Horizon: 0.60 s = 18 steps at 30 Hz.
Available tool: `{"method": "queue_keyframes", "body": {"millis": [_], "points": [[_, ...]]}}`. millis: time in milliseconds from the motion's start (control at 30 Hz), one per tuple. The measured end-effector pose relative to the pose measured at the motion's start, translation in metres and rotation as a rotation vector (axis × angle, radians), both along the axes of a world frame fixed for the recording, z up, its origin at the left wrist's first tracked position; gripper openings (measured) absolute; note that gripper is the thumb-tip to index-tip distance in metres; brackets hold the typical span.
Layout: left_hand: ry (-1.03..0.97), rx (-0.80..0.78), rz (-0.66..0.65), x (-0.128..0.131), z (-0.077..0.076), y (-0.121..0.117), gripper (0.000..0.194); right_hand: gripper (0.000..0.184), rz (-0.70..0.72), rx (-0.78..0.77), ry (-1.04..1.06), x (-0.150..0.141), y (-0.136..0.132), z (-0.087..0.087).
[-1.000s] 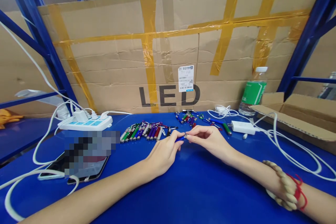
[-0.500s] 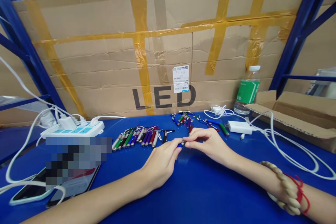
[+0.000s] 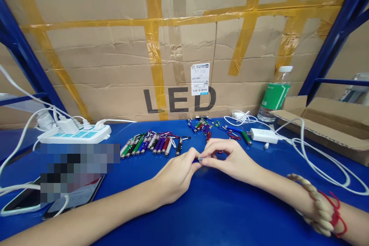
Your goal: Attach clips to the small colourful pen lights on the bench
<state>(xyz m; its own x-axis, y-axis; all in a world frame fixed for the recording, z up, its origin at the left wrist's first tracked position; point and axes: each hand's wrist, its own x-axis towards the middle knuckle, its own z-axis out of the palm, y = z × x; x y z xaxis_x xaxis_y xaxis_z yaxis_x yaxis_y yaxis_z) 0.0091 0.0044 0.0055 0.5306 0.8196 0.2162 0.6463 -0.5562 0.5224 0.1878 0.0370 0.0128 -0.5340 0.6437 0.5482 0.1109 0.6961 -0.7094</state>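
Note:
My left hand (image 3: 175, 177) and my right hand (image 3: 229, 159) meet at the middle of the blue table (image 3: 225, 215). Both pinch one small blue keychain flashlight (image 3: 198, 160) between their fingertips; my left hand grips its blue body and my right hand its silver end. Most of the flashlight is hidden by my fingers. A row of several coloured keychain flashlights (image 3: 152, 144) lies just behind my left hand. A looser pile of flashlights and clips (image 3: 203, 126) lies behind my right hand.
A white power strip (image 3: 76, 133) with plugs and white cables sits at the left, above phones (image 3: 54, 200). A white charger (image 3: 263, 135), a green-labelled bottle (image 3: 275, 94) and an open cardboard box (image 3: 328, 123) stand at the right. A taped cardboard wall (image 3: 178, 50) closes the back.
The view has tilted down and shifted a little. Both hands stay pinched on the small flashlight and have come slightly closer together and nearer to me.

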Motion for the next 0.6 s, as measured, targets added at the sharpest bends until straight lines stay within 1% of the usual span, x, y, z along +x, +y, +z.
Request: {"method": "queue_keyframes", "body": {"millis": [100,167,300,367,500,600], "points": [[-0.021,0.006,0.012,0.001,0.001,-0.001,0.011,0.012,-0.069,-0.027,-0.003,0.000,0.000,0.000],[-0.034,0.016,0.028,0.001,0.001,-0.001,0.014,0.015,-0.106,-0.074,-0.002,0.000,0.004,-0.002],[-0.051,0.049,0.058,0.001,0.001,-0.001,0.019,0.020,-0.104,-0.191,0.044,0.001,0.010,-0.007],[-0.061,0.072,0.065,0.001,0.001,-0.001,0.020,0.021,-0.088,-0.180,0.066,0.001,0.011,-0.008],[-0.073,0.110,0.072,0.000,-0.001,-0.001,0.021,0.021,-0.097,-0.072,0.048,0.000,0.011,-0.005],[-0.065,0.125,0.067,0.000,-0.001,-0.001,0.022,0.021,-0.092,-0.064,0.034,0.001,0.011,-0.003]]}}
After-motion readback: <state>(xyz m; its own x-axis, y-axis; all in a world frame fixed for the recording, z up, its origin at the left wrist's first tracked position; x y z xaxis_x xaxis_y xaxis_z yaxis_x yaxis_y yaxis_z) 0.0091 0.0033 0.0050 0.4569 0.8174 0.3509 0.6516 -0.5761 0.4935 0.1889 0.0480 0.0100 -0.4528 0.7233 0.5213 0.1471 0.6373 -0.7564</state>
